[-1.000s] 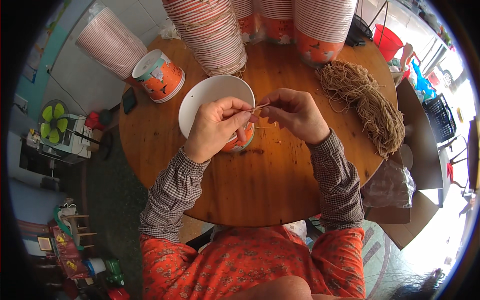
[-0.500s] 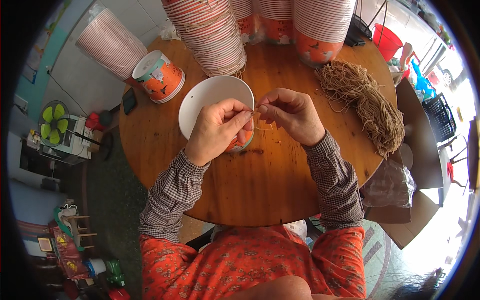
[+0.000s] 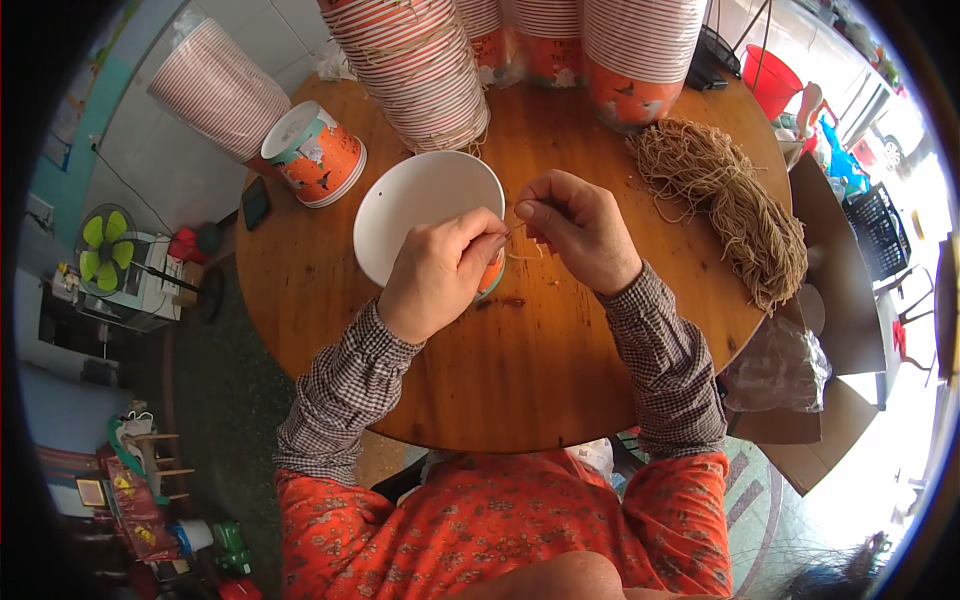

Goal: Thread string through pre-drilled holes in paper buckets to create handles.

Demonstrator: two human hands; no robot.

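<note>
A paper bucket [image 3: 395, 215], white inside and orange and teal outside, is tilted toward me on the round wooden table. My left hand [image 3: 437, 272] is over its right rim, thumb and forefinger pinched on a thin tan string [image 3: 530, 250]. Just right of the rim, my right hand [image 3: 585, 228] is closed in a pinch on the same string; a short loose piece dangles below the fingers. A small hole shows in the bucket's inner wall. The string's knot, if there is one, is hidden by my fingers.
Tall stacks of nested buckets [image 3: 425, 75] stand at the table's back. A shorter orange bucket stack [image 3: 325, 165] is at left, beside a dark phone [image 3: 256, 203]. A hank of tan string [image 3: 725, 205] lies at right. Open cardboard boxes [image 3: 835, 260] stand past the right edge.
My hands have drawn slightly apart, the left fingers curling more closely over the rim. The view has shifted a little; the bucket stays in place on the table.
</note>
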